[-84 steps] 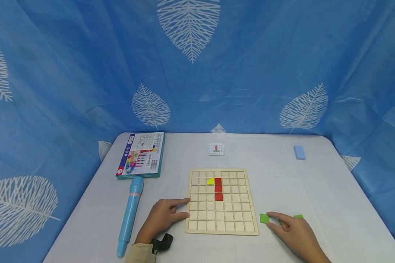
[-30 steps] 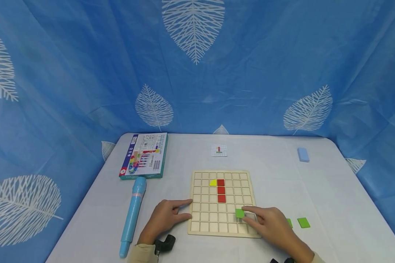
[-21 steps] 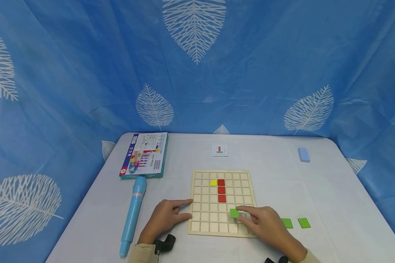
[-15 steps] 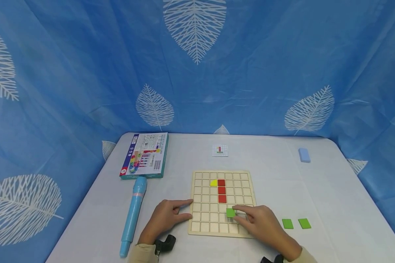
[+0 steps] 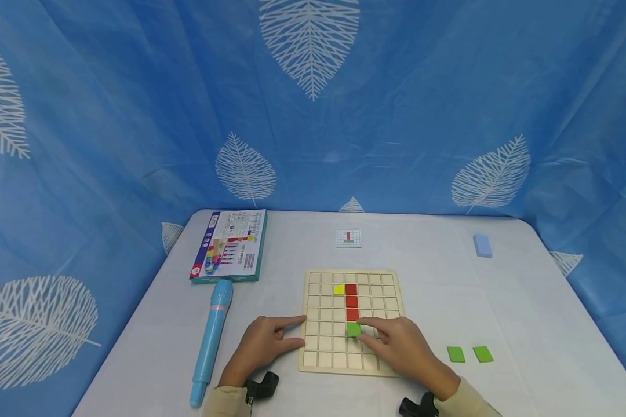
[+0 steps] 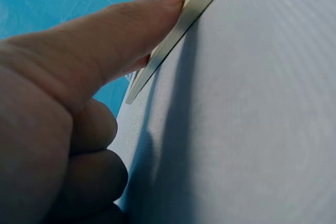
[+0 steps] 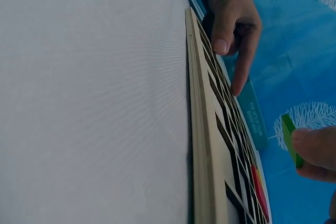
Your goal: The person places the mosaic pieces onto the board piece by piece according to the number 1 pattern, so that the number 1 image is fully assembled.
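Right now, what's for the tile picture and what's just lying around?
Probably for it:
square wooden grid board
three red square tiles
small yellow tile
three green square tiles, one in the right hand
white square grid card

Probably not:
flat colourful box
long blue stick
small blue block

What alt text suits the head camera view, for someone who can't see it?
A person's right hand pinches a green tile above a wooden grid board, while the left hand touches the board's left edge. A yellow piece and three red tiles sit in the grid; two more green tiles lie on the white table to the right.
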Demonstrator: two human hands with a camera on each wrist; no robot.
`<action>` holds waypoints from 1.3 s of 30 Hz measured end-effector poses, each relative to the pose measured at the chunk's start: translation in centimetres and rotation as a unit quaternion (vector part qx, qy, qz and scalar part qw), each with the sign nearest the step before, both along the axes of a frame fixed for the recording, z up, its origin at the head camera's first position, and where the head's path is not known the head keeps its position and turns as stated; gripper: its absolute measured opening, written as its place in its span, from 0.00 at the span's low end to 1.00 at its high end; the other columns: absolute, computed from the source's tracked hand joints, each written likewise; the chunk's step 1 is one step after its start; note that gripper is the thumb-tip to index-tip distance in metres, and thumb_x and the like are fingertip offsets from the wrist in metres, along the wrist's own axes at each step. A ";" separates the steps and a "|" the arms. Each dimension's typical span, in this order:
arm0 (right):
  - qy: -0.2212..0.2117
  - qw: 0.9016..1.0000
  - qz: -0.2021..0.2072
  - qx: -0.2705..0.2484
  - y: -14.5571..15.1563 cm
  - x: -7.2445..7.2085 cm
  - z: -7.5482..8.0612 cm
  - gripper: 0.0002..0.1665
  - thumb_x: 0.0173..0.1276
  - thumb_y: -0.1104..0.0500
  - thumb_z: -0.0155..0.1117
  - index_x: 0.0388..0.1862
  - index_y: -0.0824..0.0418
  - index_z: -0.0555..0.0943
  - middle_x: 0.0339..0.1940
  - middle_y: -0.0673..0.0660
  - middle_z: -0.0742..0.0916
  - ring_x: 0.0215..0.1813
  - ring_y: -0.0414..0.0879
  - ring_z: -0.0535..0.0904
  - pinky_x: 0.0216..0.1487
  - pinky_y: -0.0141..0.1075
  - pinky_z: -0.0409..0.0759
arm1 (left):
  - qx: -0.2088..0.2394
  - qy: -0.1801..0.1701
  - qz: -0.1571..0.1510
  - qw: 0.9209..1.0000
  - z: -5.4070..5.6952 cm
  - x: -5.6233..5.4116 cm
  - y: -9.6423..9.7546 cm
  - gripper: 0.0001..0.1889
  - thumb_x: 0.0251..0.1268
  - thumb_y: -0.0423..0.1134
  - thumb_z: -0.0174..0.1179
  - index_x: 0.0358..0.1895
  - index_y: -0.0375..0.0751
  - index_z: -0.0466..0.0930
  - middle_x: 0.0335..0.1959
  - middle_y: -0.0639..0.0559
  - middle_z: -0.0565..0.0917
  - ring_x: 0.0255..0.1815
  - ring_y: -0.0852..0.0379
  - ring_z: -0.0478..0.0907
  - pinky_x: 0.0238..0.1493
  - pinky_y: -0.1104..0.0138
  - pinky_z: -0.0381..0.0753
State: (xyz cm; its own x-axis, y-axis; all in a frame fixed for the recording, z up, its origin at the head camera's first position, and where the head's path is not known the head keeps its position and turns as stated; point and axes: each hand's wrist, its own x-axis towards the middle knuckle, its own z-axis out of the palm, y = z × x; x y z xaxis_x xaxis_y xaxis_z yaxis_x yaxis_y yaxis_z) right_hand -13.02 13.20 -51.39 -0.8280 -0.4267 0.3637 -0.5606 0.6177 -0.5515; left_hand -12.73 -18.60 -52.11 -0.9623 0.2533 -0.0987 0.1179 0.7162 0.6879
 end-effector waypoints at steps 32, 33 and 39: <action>-0.072 0.997 -0.026 0.022 -3.1 -0.7 -1.7 0.16 0.64 0.47 0.76 0.47 0.51 0.91 0.08 0.31 0.62 0.15 0.28 0.53 0.17 0.28 0.55 | 0.003 0.001 0.001 1.000 -0.1 -0.1 0.0 0.26 0.57 0.59 0.73 0.60 0.60 0.86 0.12 0.63 0.64 0.16 0.66 0.57 0.20 0.69 0.57; -0.072 0.997 -0.027 0.022 -3.2 -0.7 -1.7 0.16 0.64 0.47 0.76 0.47 0.52 0.91 0.08 0.31 0.62 0.15 0.28 0.54 0.17 0.28 0.56 | 0.002 -0.001 0.001 1.000 -0.1 -0.1 0.0 0.26 0.57 0.59 0.73 0.60 0.61 0.86 0.12 0.63 0.64 0.16 0.66 0.57 0.20 0.69 0.57; -0.085 0.995 -0.038 0.020 -3.4 -0.6 -1.6 0.17 0.64 0.48 0.77 0.48 0.53 0.90 0.08 0.31 0.64 0.14 0.28 0.55 0.17 0.28 0.56 | 0.003 -0.005 0.004 1.000 -0.1 -0.1 0.1 0.26 0.57 0.58 0.73 0.60 0.60 0.86 0.12 0.63 0.64 0.15 0.66 0.56 0.20 0.69 0.56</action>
